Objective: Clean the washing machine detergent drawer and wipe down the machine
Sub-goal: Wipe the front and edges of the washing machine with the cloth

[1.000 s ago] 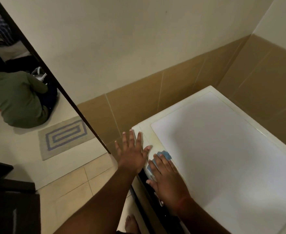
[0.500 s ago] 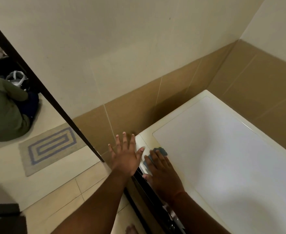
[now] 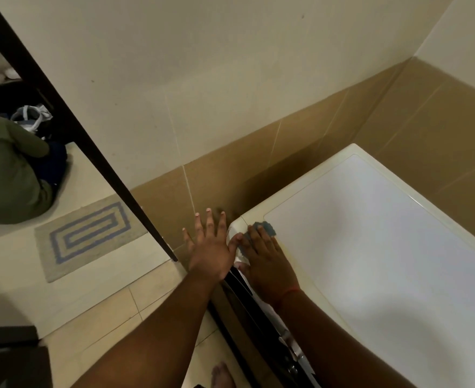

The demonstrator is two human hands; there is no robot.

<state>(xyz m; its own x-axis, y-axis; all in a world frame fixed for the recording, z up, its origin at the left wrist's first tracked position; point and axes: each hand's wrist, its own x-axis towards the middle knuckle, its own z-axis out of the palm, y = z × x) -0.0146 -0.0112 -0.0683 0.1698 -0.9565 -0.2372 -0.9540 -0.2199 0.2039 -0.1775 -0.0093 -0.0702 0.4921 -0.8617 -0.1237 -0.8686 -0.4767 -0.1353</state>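
The white washing machine (image 3: 376, 247) fills the lower right, its flat top facing me and its dark front panel (image 3: 258, 312) dropping away below my arms. My right hand (image 3: 267, 261) lies flat on the top's front left corner, pressing a blue cloth (image 3: 264, 228) that shows past the fingertips. My left hand (image 3: 211, 247) is spread, fingers apart, against the machine's left side at that same corner, its thumb touching the edge. The detergent drawer is not visible.
Brown wall tiles (image 3: 398, 121) close in behind and beside the machine. A dark door frame (image 3: 90, 152) runs diagonally at left, with a striped mat (image 3: 88, 233) and a seated person in green (image 3: 6, 177) beyond. My bare foot (image 3: 222, 373) stands on the floor tiles.
Both hands have stayed at the front left corner of the machine top, the right one sliding the cloth slightly along the edge. My view has shifted a little.
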